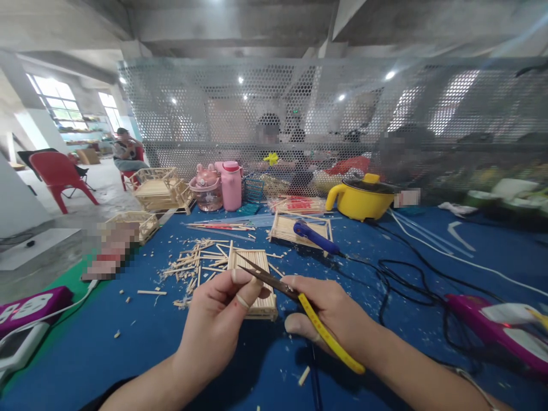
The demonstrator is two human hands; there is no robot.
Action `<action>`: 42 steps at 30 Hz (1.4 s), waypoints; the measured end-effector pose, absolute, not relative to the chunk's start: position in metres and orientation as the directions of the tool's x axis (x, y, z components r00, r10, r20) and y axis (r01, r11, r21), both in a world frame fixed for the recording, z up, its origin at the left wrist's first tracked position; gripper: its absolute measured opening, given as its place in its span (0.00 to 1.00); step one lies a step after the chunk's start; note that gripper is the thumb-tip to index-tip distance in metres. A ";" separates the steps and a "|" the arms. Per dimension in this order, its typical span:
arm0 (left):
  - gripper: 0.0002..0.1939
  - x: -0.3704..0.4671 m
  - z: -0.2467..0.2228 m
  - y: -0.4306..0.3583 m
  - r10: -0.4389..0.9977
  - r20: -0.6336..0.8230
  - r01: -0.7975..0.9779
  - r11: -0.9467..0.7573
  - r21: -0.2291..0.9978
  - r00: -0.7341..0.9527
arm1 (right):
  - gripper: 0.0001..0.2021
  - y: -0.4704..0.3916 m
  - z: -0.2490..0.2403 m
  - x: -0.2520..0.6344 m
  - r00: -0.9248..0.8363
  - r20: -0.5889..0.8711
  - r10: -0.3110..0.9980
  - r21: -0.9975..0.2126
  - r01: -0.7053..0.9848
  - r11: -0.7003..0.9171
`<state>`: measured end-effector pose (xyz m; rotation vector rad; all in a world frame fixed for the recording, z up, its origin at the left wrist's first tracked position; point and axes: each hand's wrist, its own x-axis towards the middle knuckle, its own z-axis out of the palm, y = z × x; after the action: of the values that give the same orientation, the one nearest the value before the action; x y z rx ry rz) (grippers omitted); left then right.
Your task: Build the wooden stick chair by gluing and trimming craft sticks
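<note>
My right hand (329,305) is wrapped round a pair of scissors (327,337) with yellow handles. Their dark, slightly parted blades point up and left, reaching over the fingers of my left hand (220,319). Thumb and fingers of that left hand are pinched together by the blades; whatever small piece lies between them is mostly hidden. Bands of pale tape or bandage wrap some fingertips. Just behind both hands stands a small model made of wooden sticks (252,260), partly covered by them. Loose cut sticks (199,262) lie heaped at its left.
A blue glue gun (317,237) rests on a stick frame (282,225), its black cable (398,274) looping rightward. Behind are a yellow electric pot (363,200), a pink jug (231,188) and a perforated screen (299,114). Purple power strips (34,308) lie at both sides. A person (126,151) sits far left.
</note>
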<state>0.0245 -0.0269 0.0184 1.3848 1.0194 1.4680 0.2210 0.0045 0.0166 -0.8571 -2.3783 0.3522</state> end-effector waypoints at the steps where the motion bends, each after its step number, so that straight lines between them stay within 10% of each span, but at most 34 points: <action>1: 0.07 0.024 0.018 -0.027 0.950 0.311 -0.038 -0.311 0.950 -0.015 | 0.25 0.005 0.016 0.222 -0.615 0.465 0.636 -0.380 0.511 0.771; 8: 0.10 0.026 0.011 -0.030 0.949 0.308 -0.001 -0.309 0.951 0.072 | 0.35 0.003 0.016 0.216 -0.526 0.637 0.564 -0.130 0.648 0.751; 16: 0.09 0.027 0.013 -0.027 0.947 0.320 0.022 -0.320 0.947 0.020 | 0.28 0.001 0.019 0.218 -0.520 0.631 0.575 -0.153 0.644 0.750; 29: 0.15 0.030 0.015 -0.030 0.971 0.199 0.042 -0.206 0.978 0.132 | 0.29 0.010 0.024 0.221 -0.583 0.393 0.711 -0.555 0.465 0.689; 42: 0.11 0.025 0.013 -0.033 0.887 0.420 0.204 -0.454 0.867 0.191 | 0.39 0.001 0.029 0.220 -0.653 0.464 0.598 -0.366 0.474 0.801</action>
<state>0.0254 -0.0332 0.0125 1.7977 1.0252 1.2968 0.2200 0.0012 0.0289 -0.7914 -2.4058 0.2835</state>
